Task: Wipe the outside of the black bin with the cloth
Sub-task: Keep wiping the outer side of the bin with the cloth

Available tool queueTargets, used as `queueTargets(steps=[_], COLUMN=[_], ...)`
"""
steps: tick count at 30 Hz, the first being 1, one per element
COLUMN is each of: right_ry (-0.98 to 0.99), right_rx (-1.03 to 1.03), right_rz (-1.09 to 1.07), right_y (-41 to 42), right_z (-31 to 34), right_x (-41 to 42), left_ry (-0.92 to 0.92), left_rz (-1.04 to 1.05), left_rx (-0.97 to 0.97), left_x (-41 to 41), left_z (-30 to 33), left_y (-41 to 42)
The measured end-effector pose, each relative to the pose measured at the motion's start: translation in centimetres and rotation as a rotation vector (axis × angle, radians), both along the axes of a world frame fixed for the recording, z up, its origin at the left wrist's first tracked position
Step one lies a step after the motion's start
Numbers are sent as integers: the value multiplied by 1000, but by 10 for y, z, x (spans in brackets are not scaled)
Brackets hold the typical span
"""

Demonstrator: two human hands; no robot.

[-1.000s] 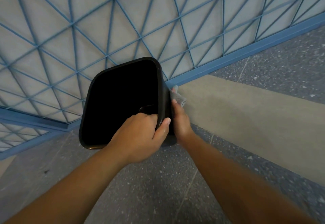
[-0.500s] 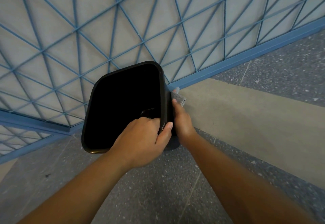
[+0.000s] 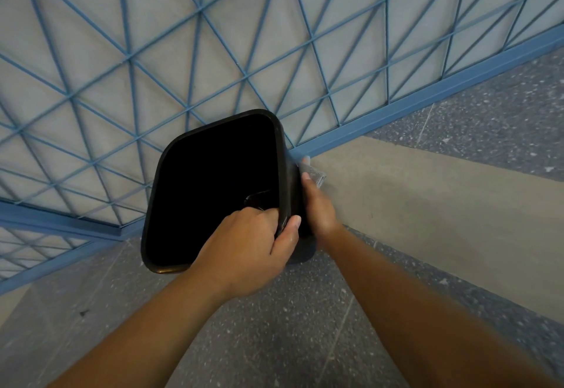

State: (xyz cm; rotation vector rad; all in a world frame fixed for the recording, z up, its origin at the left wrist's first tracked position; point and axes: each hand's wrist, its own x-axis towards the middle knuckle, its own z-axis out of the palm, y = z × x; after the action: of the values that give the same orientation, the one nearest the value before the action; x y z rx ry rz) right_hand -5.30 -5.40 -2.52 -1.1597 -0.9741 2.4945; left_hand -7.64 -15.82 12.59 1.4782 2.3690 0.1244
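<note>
The black bin (image 3: pixel 189 174) stands on the speckled floor beside a blue railing, its dark opening facing up at me. My left hand (image 3: pixel 247 250) grips the bin's near right rim, fingers curled inside and thumb outside. My right hand (image 3: pixel 317 207) lies flat against the bin's outer right wall and presses a pale grey cloth (image 3: pixel 314 174) against it. Only a small corner of the cloth shows past the fingertips; the rest is hidden under the hand.
A blue metal lattice railing (image 3: pixel 244 76) runs right behind the bin, with a lower level seen through it. A smooth grey band (image 3: pixel 427 204) of floor lies to the right of the bin. Speckled dark floor (image 3: pixel 274 326) stretches toward me.
The view has shifted slightly. My right hand with the cloth has moved a little along the bin's right side; my left hand keeps its grip on the rim.
</note>
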Motion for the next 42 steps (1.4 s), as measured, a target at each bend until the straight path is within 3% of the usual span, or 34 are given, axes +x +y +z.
queueTargets(steps=[3, 9, 13, 19, 22, 28, 33, 38, 42], right_ry=[-39, 27, -54, -24, -25, 4, -52, 23, -63], right_rx=[-116, 63, -59, 61, -37, 51, -70, 66, -29], right_rz=[24, -19, -8, 8, 25, 18, 102, 38, 48], right_y=[1, -5, 7, -2, 8, -2, 7, -7, 2], right_z=[2, 12, 7, 12, 12, 13, 2, 9, 7], right_x=[0, -1, -2, -1, -1, 2, 7, 7, 7], left_ry=[1, 0, 2, -6, 0, 2, -16, -20, -10], left_rz=[-1, -10, 0, -1, 4, 0, 17, 13, 23], left_rx=[-6, 1, -8, -11, -10, -8, -16, -19, -20], left_x=[1, -3, -2, -3, -2, -2, 0, -1, 0], left_z=[1, -1, 0, -1, -1, 0, 0, 1, 2], left_y=[0, 0, 0, 1, 1, 1, 2, 2, 2])
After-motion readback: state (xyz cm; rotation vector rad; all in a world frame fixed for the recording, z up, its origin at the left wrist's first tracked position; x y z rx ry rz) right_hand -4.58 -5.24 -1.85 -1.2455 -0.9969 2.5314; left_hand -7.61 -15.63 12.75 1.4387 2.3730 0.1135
